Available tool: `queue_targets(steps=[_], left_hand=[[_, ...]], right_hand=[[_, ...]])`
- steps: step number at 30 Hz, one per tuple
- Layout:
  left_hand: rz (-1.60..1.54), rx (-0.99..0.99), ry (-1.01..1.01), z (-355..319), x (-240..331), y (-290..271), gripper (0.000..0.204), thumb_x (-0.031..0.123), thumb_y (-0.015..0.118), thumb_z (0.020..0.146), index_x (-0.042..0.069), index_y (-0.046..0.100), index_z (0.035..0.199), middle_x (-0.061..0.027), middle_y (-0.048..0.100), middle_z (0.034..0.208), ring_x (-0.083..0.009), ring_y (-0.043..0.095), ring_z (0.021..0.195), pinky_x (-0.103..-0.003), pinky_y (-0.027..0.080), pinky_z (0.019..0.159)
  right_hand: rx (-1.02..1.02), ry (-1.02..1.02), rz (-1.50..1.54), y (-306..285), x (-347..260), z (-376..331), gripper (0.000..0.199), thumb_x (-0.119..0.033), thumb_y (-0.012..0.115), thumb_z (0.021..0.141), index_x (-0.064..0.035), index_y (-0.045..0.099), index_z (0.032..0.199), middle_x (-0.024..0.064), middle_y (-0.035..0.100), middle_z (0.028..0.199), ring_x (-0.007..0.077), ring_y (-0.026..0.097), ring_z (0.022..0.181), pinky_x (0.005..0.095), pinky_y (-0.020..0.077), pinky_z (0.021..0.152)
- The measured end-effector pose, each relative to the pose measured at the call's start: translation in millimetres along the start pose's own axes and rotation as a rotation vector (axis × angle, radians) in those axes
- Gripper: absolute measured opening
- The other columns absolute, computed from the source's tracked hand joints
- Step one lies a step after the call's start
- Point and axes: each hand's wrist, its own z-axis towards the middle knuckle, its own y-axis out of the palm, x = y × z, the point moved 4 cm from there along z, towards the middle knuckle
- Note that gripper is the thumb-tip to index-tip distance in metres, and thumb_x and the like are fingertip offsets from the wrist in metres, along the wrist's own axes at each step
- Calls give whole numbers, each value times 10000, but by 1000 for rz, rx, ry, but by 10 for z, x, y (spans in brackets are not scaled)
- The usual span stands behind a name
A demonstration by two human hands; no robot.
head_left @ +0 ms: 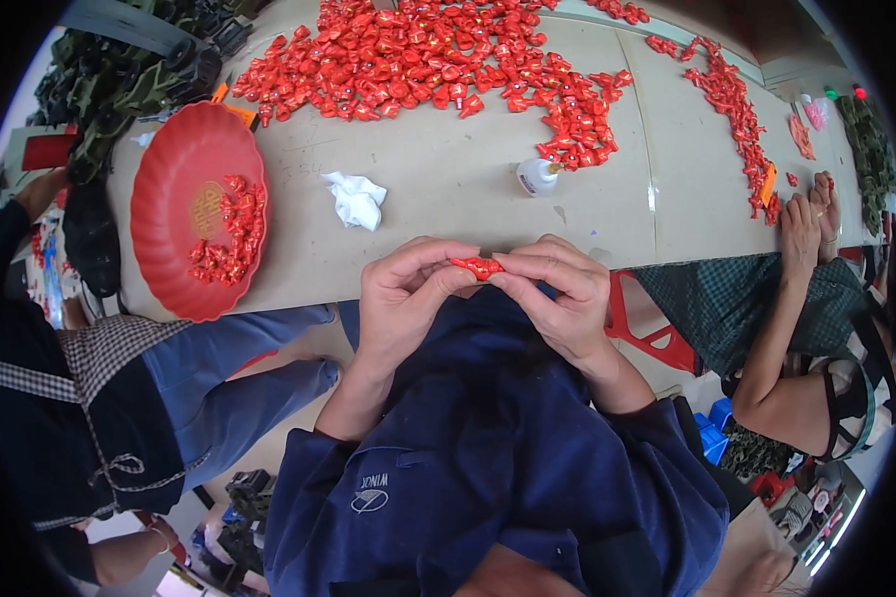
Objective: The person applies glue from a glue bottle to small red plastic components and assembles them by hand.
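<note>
Between my two hands, at the table's near edge, is a small red plastic figure piece [479, 268] with gold marks. My left hand [413, 298] pinches its left end between thumb and fingertips. The other end is pinched the same way by my right hand [562, 298]. What kind of figure it is cannot be made out, since the fingertips cover both ends. Just beyond my hands lie a crumpled white tissue [355, 200] and a small white glue bottle [538, 177] with its nozzle against the red pieces.
A big heap of red pieces [398, 70] covers the table's far side. At left, a red scalloped tray [159, 199] holds several more. A row of red pieces [732, 104] runs along the right, near a co-worker's hands [808, 221]. Another person stands at left.
</note>
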Motion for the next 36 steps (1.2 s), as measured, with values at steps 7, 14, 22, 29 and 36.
queue_targets(steps=[7, 14, 22, 29, 36], left_hand=[[132, -17, 59, 21, 66, 13, 152, -44, 598, 793, -55, 622, 943, -98, 609, 869, -131, 611, 726, -219, 510, 642], [221, -26, 48, 34, 71, 10, 136, -61, 606, 769, -36, 648, 896, -93, 625, 815, -123, 608, 704, -210, 503, 623], [212, -34, 25, 51, 42, 8, 127, -59, 614, 762, -28, 655, 878, -95, 631, 808, -121, 605, 694, -209, 499, 623], [129, -8, -107, 24, -34, 1, 139, -35, 624, 778, -34, 641, 915, -77, 638, 826, -103, 603, 720, -203, 493, 650], [104, -17, -142, 19, -92, -17, 139, -28, 629, 779, -28, 641, 918, -69, 647, 818, -94, 605, 732, -202, 493, 666]], right_hand=[[6, -72, -35, -24, 17, -15, 201, 30, 706, 657, 0, 675, 853, 95, 640, 738, 165, 572, 611, 250, 433, 552], [-14, -109, -72, -32, 30, -21, 209, 25, 714, 641, 1, 678, 845, 96, 635, 723, 164, 560, 580, 256, 419, 516], [-27, -119, -89, -45, 24, -20, 211, 20, 719, 634, 0, 680, 841, 92, 632, 712, 162, 555, 571, 254, 413, 504], [-69, 145, 49, -56, 75, -39, 165, -8, 706, 680, -27, 681, 842, 63, 623, 695, 120, 541, 557, 234, 419, 499], [-99, 286, 97, -59, 125, -66, 144, -21, 706, 702, -38, 687, 844, 50, 623, 698, 82, 515, 543, 210, 404, 484]])
